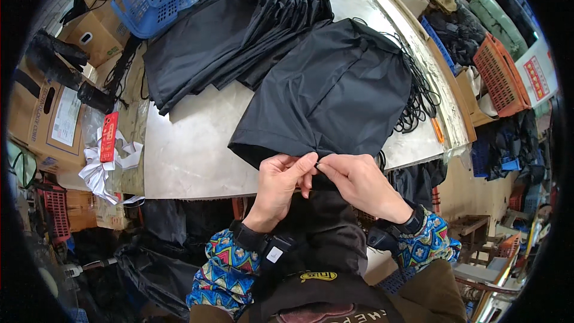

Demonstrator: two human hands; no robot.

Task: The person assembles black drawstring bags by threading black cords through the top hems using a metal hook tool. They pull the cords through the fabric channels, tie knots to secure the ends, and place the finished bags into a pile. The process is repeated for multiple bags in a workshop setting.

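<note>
A black fabric bag (pixel 341 84) lies spread on the pale worktable, its hem hanging at the near edge. My left hand (pixel 280 184) pinches that hem between thumb and fingers. Close beside it, my right hand (pixel 362 184) grips the hem too, its thumb and forefinger pressed together. The fingertips of both hands almost meet; whether a thin cord lies between them is too small to tell. Behind the bag to the left rests a layered stack of similar black fabric pieces (pixel 221 33). Black cords (pixel 422 98) spill out in loose loops along the bag's right side.
On the worktable (pixel 188 161), an orange-handled tool (pixel 438 130) lies near the right edge. A blue plastic basket (pixel 164 0) stands at the back left. White strips (pixel 100 173) and a red object (pixel 108 137) sit at the left, beside a cardboard box (pixel 39 116). Orange baskets (pixel 501 72) stand at right.
</note>
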